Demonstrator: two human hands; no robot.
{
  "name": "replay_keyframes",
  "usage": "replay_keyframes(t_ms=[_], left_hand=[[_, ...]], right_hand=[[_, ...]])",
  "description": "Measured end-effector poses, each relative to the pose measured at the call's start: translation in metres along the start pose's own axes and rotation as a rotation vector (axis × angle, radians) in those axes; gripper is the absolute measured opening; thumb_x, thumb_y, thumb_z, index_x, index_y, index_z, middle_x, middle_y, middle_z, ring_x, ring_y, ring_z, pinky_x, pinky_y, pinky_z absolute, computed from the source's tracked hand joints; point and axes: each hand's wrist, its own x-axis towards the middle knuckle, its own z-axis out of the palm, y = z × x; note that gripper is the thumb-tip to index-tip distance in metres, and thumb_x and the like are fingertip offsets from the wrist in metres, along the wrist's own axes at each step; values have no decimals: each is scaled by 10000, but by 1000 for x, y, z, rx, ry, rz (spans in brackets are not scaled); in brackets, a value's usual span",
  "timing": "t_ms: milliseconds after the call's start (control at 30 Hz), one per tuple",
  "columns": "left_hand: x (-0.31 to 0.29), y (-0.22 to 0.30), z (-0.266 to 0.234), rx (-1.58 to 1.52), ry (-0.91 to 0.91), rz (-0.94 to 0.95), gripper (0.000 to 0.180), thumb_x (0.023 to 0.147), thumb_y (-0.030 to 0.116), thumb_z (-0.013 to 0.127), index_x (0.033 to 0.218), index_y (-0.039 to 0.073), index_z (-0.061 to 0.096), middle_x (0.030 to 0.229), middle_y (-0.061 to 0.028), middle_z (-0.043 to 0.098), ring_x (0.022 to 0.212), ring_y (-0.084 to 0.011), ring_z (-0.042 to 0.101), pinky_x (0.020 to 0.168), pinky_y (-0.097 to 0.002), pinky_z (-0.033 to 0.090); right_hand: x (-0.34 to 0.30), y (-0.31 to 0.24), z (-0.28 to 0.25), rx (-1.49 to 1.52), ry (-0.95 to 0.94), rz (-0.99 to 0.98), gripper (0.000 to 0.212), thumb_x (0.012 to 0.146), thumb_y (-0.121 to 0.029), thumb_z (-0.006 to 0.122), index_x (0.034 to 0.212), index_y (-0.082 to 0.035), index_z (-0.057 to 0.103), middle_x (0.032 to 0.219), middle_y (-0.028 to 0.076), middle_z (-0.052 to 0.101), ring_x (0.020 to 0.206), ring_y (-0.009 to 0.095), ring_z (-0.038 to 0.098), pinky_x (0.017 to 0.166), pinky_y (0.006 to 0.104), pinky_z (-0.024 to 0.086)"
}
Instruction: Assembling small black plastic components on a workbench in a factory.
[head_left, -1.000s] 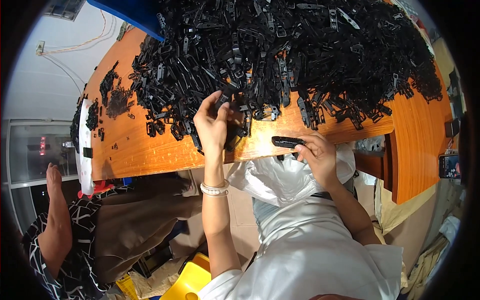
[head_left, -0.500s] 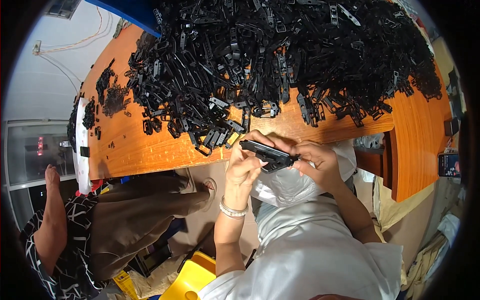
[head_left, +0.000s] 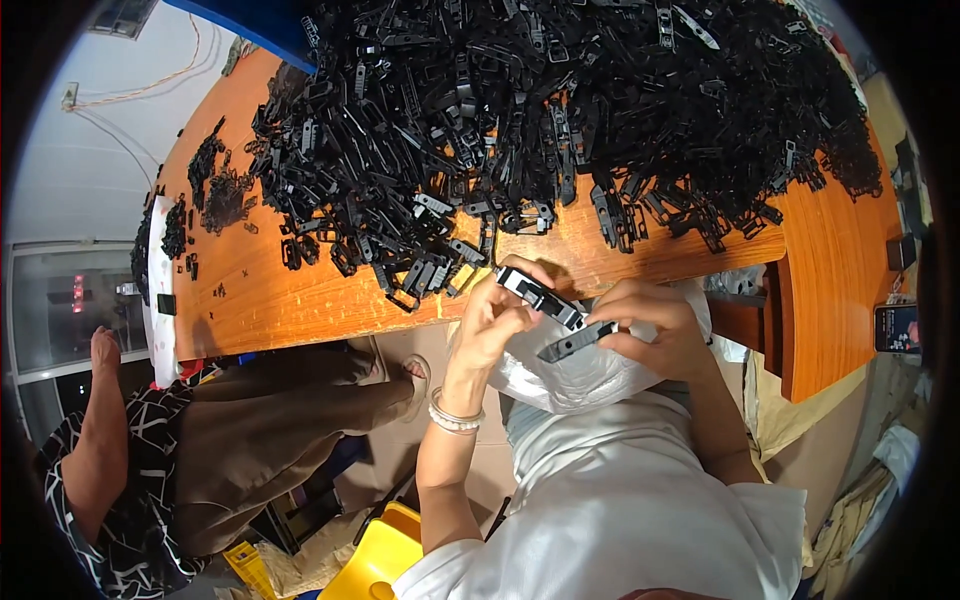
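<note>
My left hand (head_left: 490,328) is closed around a long black plastic frame-like part (head_left: 538,297) with pale, shiny spots along its face. Between the thumb and fingers of my right hand (head_left: 655,325) is a narrow dark grey plastic strip (head_left: 577,343), slanting down to the left. The strip lies below the frame-like part, and their right ends are close; whether they touch I cannot tell. Both parts are held over a clear plastic bag (head_left: 570,388) on my lap, just in front of the table edge. The bag's contents are not distinguishable.
A big heap of black plastic parts (head_left: 450,120) covers the far side of the orange wooden table (head_left: 340,312). Small clusters of parts (head_left: 225,200) lie at the left. Another person (head_left: 270,440) is at my left. A yellow plastic container (head_left: 375,560) stands below; a phone (head_left: 897,328) is far right.
The strip, earlier lined up against the frame-like part between both hands, now sits apart below it in my right hand. The frame-like part has tilted, its right end lower.
</note>
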Motion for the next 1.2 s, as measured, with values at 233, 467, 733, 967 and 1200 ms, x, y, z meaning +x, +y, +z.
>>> replay_keyframes(t_ms=[233,467,733,967,1200], left_hand=[[2,-3,-1,-267,-19,-14,240,701,6,472,930,-49,515,959,-178,571,788,-183,574,742,-309,461],[-2,11,22,-99,-41,-91,133,795,32,551,913,-28,561,798,-51,577,664,-86,522,609,-199,414],[-13,19,35,507,73,131,354,747,63,660,1065,-53,556,827,-99,606,659,-134,586,589,-231,459],[-18,13,42,601,112,155,366,730,52,672,1066,-36,555,796,-109,630,627,-123,607,578,-236,467],[-21,0,41,497,125,150,367,733,66,664,1075,-16,561,819,-154,625,541,-140,546,512,-247,448]], right_hand=[[-4,-2,3,61,-41,49,219,672,-49,673,885,-12,638,851,85,609,648,139,534,563,239,412],[-2,0,6,-105,96,16,222,696,-15,644,917,-23,623,861,70,602,679,120,536,533,222,421],[-7,6,14,-221,331,60,227,689,-1,639,915,-9,617,868,83,595,637,125,544,525,229,431],[4,6,9,-335,362,-29,325,628,23,610,953,17,609,873,95,591,777,207,555,698,291,436],[-2,6,4,-219,209,121,257,680,-13,607,936,7,612,857,122,584,776,216,568,702,298,450]])
